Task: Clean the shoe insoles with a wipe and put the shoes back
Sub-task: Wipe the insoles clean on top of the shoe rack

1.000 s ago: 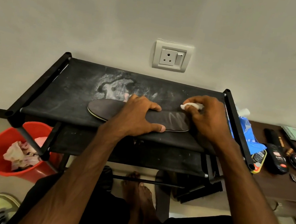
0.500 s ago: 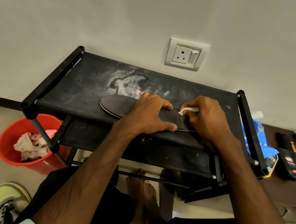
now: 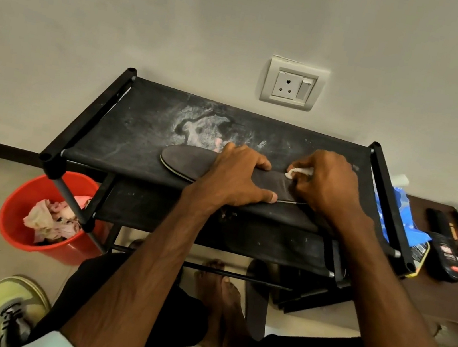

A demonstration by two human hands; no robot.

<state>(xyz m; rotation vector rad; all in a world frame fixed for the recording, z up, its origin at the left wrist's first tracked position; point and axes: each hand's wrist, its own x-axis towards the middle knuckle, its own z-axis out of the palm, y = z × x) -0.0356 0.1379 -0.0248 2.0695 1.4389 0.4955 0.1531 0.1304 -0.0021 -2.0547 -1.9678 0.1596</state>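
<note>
A dark grey insole (image 3: 186,162) lies flat on the top shelf of a black fabric shoe rack (image 3: 139,126). My left hand (image 3: 239,175) presses down on the insole's middle, fingers spread across it and thumb at its near edge. My right hand (image 3: 327,186) pinches a small white wipe (image 3: 297,172) against the insole's right end, which the hand partly covers. Two yellow-green sneakers (image 3: 17,308) stand on the floor at the bottom left.
A red bucket (image 3: 22,200) holding crumpled wipes sits on the floor left of the rack. A blue wipe packet (image 3: 399,206) and shoe polish tins and bottles (image 3: 445,258) lie on a brown table to the right. My bare feet (image 3: 220,295) rest under the rack.
My right hand slid the wipe leftward along the insole toward my left hand. The camera tilted, so the sneakers came into view. My left hand kept its hold on the insole.
</note>
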